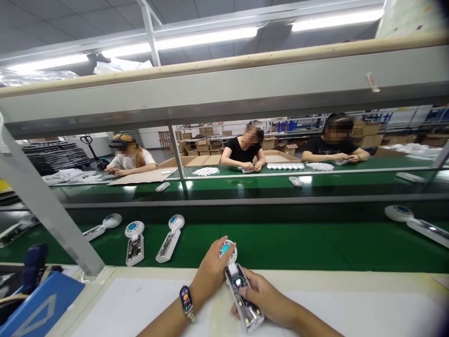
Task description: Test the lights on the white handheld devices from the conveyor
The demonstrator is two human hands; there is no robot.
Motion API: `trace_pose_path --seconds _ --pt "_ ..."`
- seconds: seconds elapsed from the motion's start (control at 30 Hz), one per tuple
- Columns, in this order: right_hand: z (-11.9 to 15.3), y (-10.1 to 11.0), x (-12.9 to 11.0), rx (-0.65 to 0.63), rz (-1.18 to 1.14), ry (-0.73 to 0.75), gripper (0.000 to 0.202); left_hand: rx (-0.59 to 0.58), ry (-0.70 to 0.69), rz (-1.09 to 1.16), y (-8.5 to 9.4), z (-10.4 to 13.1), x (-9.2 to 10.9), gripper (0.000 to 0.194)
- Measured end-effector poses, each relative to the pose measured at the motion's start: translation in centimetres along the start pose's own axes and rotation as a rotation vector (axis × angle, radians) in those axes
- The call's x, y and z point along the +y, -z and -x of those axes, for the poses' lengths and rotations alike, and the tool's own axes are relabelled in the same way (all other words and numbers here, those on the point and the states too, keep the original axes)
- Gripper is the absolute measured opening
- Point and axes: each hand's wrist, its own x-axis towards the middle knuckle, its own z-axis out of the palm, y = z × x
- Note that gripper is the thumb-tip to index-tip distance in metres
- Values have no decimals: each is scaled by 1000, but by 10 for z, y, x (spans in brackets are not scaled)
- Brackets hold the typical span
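Both of my hands are on a white handheld fan (242,299) with a round head and a clear-fronted body showing its circuit board. My left hand (213,267) is closed round the fan's round, blue-centred head. Lower down, my right hand (264,297) wraps the body from the right, with the thumb on its front near a small glowing light. The fan is tilted, head away from me, above the white work surface (168,304). Similar fans (134,243) lie beyond on the green belt (280,243), several to the left and one at the right.
A slanted grey post (52,201) rises at left, near a blue case (49,304). Overhead, a long shelf beam (224,93) crosses the view. Across the belt, three people (245,147) sit handling small items, with piles of white parts (206,172) near them.
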Motion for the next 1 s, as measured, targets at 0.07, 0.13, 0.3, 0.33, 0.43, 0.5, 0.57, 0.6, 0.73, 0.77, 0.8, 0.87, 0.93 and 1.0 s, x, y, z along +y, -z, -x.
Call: trace_pose_path --seconds 0.07,0.13,0.3,0.33,0.43,0.5,0.57,0.6,0.73,0.77,0.8,0.87,0.93,1.0 --pt "0 2 2 -24 -6 34 65 -6 -4 -1 1 0 1 52" --pt "-1 3 5 -36 -13 66 62 4 -13 -10 2 -1 1 51" --pt "-1 6 11 -52 -23 100 57 20 -23 -7 1 -1 1 51" --pt "-2 6 11 -53 -22 97 57 23 -26 -5 1 0 1 51" --pt "-2 8 13 -54 -24 105 57 23 -25 -6 0 1 0 52" --pt "-2 9 14 -57 -23 111 56 22 -26 -6 -1 1 0 51" --pt "-2 10 15 -55 -20 103 56 11 -18 -7 -1 1 -1 51" --pt "-2 10 15 -53 -19 100 56 7 -16 -6 -1 1 -1 52" --pt "-2 9 15 -53 -21 106 56 3 -11 14 -1 2 -1 54" --pt "-2 9 15 -53 -23 110 55 0 -8 20 -1 2 -1 54" --pt "-2 8 15 -53 -26 112 55 -6 -2 25 -2 2 -1 54" --pt "-2 8 16 -58 -33 113 55 -19 10 31 -2 2 -1 54" --pt "-3 8 16 -61 -42 113 55 -26 11 34 -2 2 -1 55" --pt "-3 8 16 -63 -51 116 55 -28 8 33 -2 1 -1 56"
